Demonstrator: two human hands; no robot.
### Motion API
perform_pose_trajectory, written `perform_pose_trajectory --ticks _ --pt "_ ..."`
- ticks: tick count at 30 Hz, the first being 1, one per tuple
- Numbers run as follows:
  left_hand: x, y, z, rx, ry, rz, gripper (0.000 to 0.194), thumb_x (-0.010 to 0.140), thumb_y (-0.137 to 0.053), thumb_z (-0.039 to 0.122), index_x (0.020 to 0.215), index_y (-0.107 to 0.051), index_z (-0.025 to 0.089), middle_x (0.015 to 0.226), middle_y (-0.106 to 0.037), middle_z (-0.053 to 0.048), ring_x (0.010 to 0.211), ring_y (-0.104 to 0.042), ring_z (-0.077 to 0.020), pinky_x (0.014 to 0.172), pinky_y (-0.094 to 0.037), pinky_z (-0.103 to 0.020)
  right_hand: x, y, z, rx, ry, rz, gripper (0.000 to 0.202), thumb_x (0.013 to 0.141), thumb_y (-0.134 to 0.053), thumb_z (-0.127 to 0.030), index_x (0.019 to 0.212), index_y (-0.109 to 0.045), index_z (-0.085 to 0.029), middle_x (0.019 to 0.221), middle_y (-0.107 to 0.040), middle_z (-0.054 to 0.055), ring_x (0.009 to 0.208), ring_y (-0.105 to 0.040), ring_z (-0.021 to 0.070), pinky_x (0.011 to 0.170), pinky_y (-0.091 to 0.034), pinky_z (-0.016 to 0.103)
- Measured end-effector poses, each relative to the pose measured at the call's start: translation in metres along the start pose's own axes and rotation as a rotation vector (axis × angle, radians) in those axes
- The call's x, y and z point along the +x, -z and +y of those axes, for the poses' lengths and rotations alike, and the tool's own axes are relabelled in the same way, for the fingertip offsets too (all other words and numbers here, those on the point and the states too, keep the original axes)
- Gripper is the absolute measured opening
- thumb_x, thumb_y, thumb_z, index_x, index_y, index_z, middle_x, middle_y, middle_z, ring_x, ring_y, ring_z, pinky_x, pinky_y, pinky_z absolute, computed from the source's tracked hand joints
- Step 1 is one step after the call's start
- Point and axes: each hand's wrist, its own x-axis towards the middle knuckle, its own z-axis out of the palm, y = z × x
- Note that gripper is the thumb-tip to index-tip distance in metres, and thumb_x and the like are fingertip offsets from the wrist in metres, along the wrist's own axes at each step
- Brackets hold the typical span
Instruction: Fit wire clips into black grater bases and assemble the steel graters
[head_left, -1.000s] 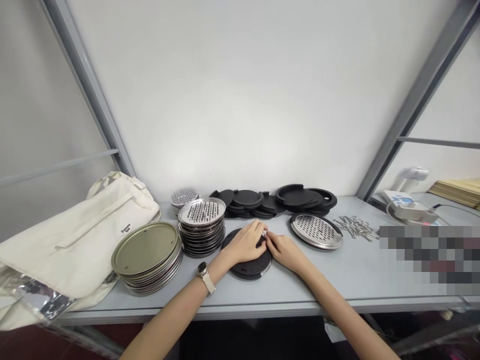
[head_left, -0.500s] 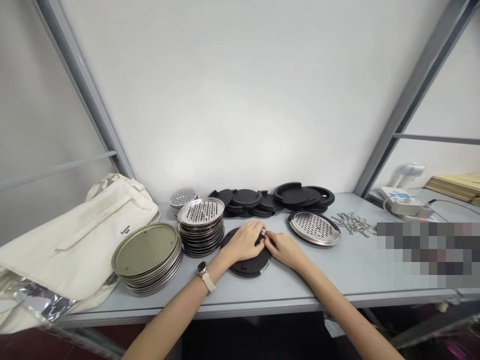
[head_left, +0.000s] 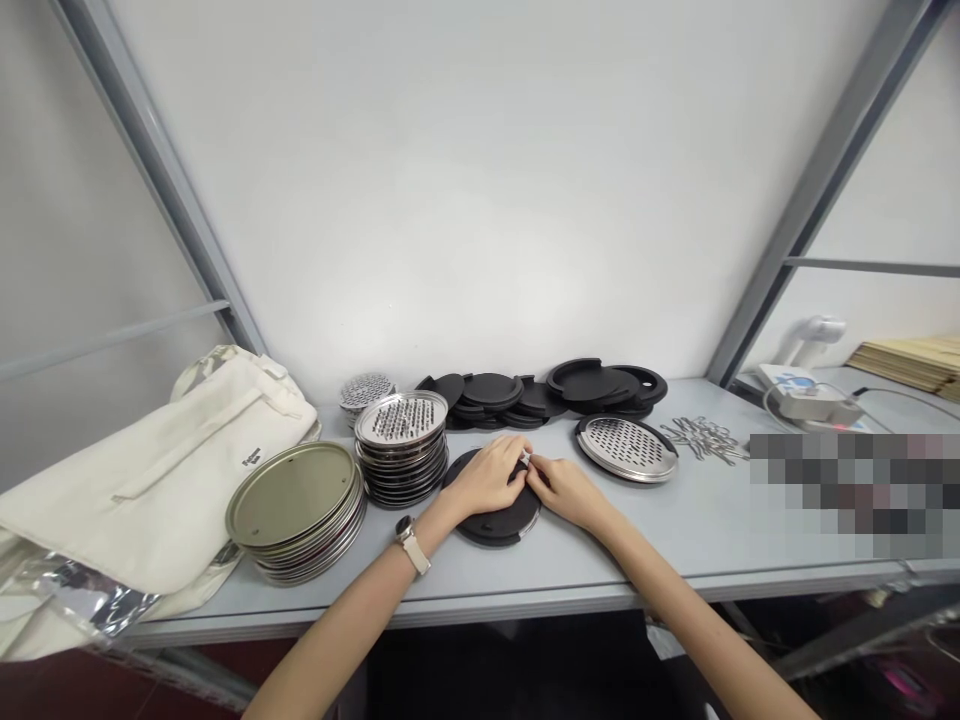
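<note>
A round black disc (head_left: 491,528) with a strip of metal showing at its right rim lies on the table in front of me. My left hand (head_left: 489,478) rests over it, fingers closed at its far right edge. There my right hand (head_left: 561,490) pinches beside the left fingertips. Between the fingertips shows a small shiny metal piece (head_left: 526,459); its shape is mostly hidden. To the right sits a metal grater plate in a black holder (head_left: 628,447). A loose pile of thin metal clips (head_left: 705,438) lies farther right.
Left of my hands stand stacked grater plates (head_left: 402,420) and stacked olive-green lids (head_left: 292,495). Several black holders (head_left: 491,390) lie along the wall. A cream cloth bag (head_left: 180,480) covers the left end. A white device with a cable (head_left: 806,395) stands at right.
Both hands stay at the same edge of the black disc, with only slight finger shifts. The whole view has moved a little.
</note>
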Motion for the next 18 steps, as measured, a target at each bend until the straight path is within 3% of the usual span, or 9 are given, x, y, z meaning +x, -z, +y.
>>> perform_pose_trajectory --ticks 11,14,18 --pt "0.0001 -0.0026 -0.0013 0.03 0.021 -0.002 0.03 0.079 -0.043 0.011 0.108 -0.039 0.018 0.1 -0.051 -0.006 0.097 -0.049 -0.0198 0.087 -0.041 -0.034 0.0005 -0.0001 -0.0017 -0.012 -0.02 0.023 0.028 0.092 -0.031 -0.027 0.083 -0.055 -0.017 0.07 -0.065 0.006 0.059 -0.057 0.0148 0.057 -0.027 0.025" --pt "-0.001 -0.0034 0.0 0.126 0.122 0.038 0.026 0.08 -0.047 0.02 0.105 -0.04 0.018 0.1 -0.049 -0.007 0.094 -0.05 -0.021 0.082 -0.043 -0.035 0.0009 -0.0005 -0.001 -0.034 -0.024 0.042 0.028 0.092 -0.03 -0.028 0.081 -0.054 -0.018 0.066 -0.063 0.004 0.058 -0.056 0.0145 0.056 -0.026 0.025" --pt "-0.0026 -0.0028 0.0017 0.242 0.265 -0.017 0.017 0.083 -0.046 0.033 0.089 -0.044 0.018 0.086 -0.052 -0.005 0.078 -0.053 -0.0212 0.067 -0.043 -0.033 0.0011 -0.0004 -0.0002 -0.051 -0.032 0.058 0.027 0.093 -0.03 -0.029 0.079 -0.052 -0.019 0.065 -0.062 0.004 0.057 -0.055 0.0144 0.055 -0.025 0.025"
